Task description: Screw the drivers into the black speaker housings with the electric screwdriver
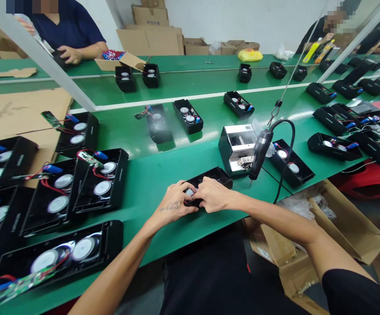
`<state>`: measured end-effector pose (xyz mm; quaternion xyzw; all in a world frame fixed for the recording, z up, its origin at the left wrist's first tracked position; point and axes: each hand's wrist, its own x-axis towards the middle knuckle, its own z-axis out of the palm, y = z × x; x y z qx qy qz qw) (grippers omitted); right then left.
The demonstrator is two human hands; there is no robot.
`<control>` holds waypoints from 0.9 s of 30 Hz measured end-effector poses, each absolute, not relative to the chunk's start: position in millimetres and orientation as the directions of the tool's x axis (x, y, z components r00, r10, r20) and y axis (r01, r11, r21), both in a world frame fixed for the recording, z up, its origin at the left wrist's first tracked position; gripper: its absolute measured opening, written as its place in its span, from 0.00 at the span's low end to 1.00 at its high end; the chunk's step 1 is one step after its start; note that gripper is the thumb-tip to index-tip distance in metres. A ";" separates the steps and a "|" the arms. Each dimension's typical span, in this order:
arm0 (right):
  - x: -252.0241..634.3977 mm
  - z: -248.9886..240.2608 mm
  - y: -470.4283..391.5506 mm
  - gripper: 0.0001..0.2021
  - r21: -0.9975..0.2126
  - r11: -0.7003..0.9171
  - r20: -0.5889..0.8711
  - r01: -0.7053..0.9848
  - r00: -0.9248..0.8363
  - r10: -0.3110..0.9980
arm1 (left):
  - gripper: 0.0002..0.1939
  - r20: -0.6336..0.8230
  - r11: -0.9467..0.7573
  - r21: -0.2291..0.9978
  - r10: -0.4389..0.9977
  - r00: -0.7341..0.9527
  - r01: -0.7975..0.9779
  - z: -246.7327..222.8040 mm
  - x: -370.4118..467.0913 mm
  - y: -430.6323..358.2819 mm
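A black speaker housing (223,176) lies on the green bench in front of me, its open side up. My left hand (176,204) grips its left end, with the thumb and fingers around it. My right hand (213,195) is closed, its fingers pressed down into the housing, and what they pinch is hidden. Part of a pale round speaker driver (190,191) shows between my hands. Just beyond the housing stands a metal-fronted screw feeder (239,148). An electric screwdriver (261,153) hangs from a cable to the right of my hands.
Several open speaker housings with drivers and wires crowd the left, one nearest me (116,238). More stand along the conveyor (188,116) and at the right. Cardboard boxes (275,245) sit below the bench's right edge. Co-workers sit across, one in a dark blue shirt (72,26).
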<state>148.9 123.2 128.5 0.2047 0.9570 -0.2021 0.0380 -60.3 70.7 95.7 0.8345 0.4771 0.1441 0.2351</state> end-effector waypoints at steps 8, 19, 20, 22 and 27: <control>226.4 133.9 106.8 0.15 -0.528 0.625 0.582 0.575 -0.292 0.759 | 0.03 0.193 -0.501 0.347 0.865 0.462 0.793 79.6 -41.8 33.0; 285.9 79.8 140.2 0.18 -0.905 0.241 0.341 0.351 0.259 0.904 | 0.11 0.326 -0.611 0.187 0.777 0.538 0.769 62.3 -48.1 24.1; 284.6 78.5 137.8 0.15 -0.932 0.235 0.307 0.275 0.259 0.916 | 0.11 0.331 -0.625 0.166 0.764 0.554 0.763 60.8 -49.9 25.2; 283.8 82.6 137.3 0.12 -0.959 0.223 0.263 0.174 0.252 0.931 | 0.11 0.346 -0.646 0.132 0.741 0.575 0.752 57.5 -53.6 27.7; 284.1 127.8 156.2 0.16 -0.922 0.386 0.377 0.026 0.292 0.879 | 0.11 0.393 -0.688 0.061 0.683 0.616 0.723 51.5 -59.4 34.1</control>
